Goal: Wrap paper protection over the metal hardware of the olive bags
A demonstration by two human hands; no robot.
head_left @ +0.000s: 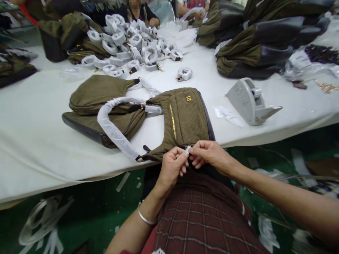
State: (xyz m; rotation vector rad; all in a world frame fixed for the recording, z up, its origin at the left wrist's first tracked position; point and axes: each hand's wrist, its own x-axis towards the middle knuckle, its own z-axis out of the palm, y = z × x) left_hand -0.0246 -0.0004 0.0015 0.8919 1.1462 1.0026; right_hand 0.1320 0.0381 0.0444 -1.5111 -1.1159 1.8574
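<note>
At the table's front edge lies an olive fabric handbag [189, 116] with dark trim, a yellow zipper and a small gold emblem. Just at its lower edge, my left hand [173, 164] and my right hand [209, 155] meet, fingertips pinched on a small white strip [188, 149]. Whether the strip is tape or paper, and whether it is around a zipper pull, I cannot tell. The bag's handle [113, 130] is wrapped in white and arches to the left. Two more olive bags [102, 93] lie beside it, partly overlapping.
A grey tape dispenser [250, 102] stands to the right, near a crumpled white scrap [227, 115]. Farther back are a heap of coiled white-wrapped straps [135, 46] and stacked olive bags [254, 42]. Two other people [136, 14] are across the white table [34, 130].
</note>
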